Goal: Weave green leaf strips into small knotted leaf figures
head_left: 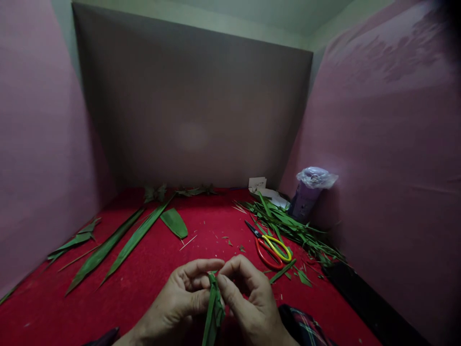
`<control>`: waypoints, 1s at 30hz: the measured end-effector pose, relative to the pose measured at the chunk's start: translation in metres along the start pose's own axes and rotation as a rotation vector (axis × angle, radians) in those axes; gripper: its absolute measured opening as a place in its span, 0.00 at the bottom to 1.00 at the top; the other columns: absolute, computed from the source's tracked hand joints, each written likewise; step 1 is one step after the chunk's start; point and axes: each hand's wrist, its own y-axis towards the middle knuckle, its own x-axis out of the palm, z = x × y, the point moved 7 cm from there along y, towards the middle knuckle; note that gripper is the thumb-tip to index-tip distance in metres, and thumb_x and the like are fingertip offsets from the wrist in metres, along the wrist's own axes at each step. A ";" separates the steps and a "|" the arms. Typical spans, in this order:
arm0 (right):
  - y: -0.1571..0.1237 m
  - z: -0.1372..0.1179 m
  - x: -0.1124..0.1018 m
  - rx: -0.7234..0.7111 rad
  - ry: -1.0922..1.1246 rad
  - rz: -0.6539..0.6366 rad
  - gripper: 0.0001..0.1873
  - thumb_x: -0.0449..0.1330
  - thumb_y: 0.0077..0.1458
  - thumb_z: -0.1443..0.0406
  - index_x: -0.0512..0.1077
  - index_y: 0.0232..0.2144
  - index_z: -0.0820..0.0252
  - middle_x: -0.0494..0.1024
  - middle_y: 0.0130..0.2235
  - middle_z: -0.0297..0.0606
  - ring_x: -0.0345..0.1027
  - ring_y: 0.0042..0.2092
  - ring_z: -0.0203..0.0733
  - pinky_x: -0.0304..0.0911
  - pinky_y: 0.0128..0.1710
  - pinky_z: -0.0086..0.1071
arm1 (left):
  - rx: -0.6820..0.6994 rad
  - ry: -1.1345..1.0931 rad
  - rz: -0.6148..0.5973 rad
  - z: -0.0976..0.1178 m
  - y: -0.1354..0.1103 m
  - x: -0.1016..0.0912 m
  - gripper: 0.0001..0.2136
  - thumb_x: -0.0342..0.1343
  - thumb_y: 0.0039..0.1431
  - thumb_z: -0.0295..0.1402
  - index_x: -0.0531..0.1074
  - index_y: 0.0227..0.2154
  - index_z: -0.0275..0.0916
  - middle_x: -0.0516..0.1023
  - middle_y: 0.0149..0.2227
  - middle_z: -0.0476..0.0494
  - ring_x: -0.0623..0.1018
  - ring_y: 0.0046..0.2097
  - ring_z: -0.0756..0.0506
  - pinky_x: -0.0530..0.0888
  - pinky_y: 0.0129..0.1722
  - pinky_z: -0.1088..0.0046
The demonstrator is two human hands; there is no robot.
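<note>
Both my hands meet low in the middle of the view over the red cloth (pixel 154 274). My left hand (pixel 180 298) and my right hand (pixel 248 300) are closed, pinching the top of a folded green leaf strip (pixel 214 310) that hangs down between them. The fingertips of both hands press together at the strip's upper end. Two pairs of scissors lie to the right, one with red handles (pixel 265 255) and one with yellow handles (pixel 279 246).
Long green leaves (pixel 118 245) lie on the left of the cloth, a short leaf piece (pixel 175 222) beside them. A heap of leaf trimmings (pixel 291 228) sits at the right, near a plastic-covered purple container (pixel 309 192) and white papers (pixel 262 187). Pink and grey panels wall the space.
</note>
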 end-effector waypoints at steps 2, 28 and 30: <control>0.001 0.002 0.001 0.043 0.081 -0.025 0.14 0.59 0.54 0.56 0.67 0.27 0.62 0.67 0.23 0.30 0.60 0.24 0.32 0.57 0.25 0.27 | -0.010 0.010 -0.013 0.001 -0.002 0.003 0.16 0.73 0.31 0.24 0.80 0.29 0.37 0.83 0.22 0.43 0.80 0.23 0.49 0.73 0.23 0.82; -0.005 -0.036 -0.013 -0.416 -0.191 0.099 0.06 0.52 0.58 0.67 0.69 0.32 0.58 0.70 0.35 0.38 0.66 0.38 0.40 0.61 0.38 0.33 | 0.169 0.140 0.086 0.019 -0.001 -0.008 0.12 0.73 0.30 0.31 0.76 0.18 0.36 0.77 0.16 0.49 0.73 0.18 0.53 0.68 0.19 0.82; -0.009 -0.040 -0.013 -0.452 -0.214 0.105 0.04 0.54 0.57 0.65 0.69 0.34 0.57 0.70 0.35 0.38 0.66 0.38 0.42 0.61 0.39 0.35 | 0.268 0.183 0.123 0.029 -0.004 -0.006 0.11 0.73 0.30 0.31 0.77 0.18 0.37 0.75 0.16 0.51 0.71 0.18 0.54 0.67 0.19 0.82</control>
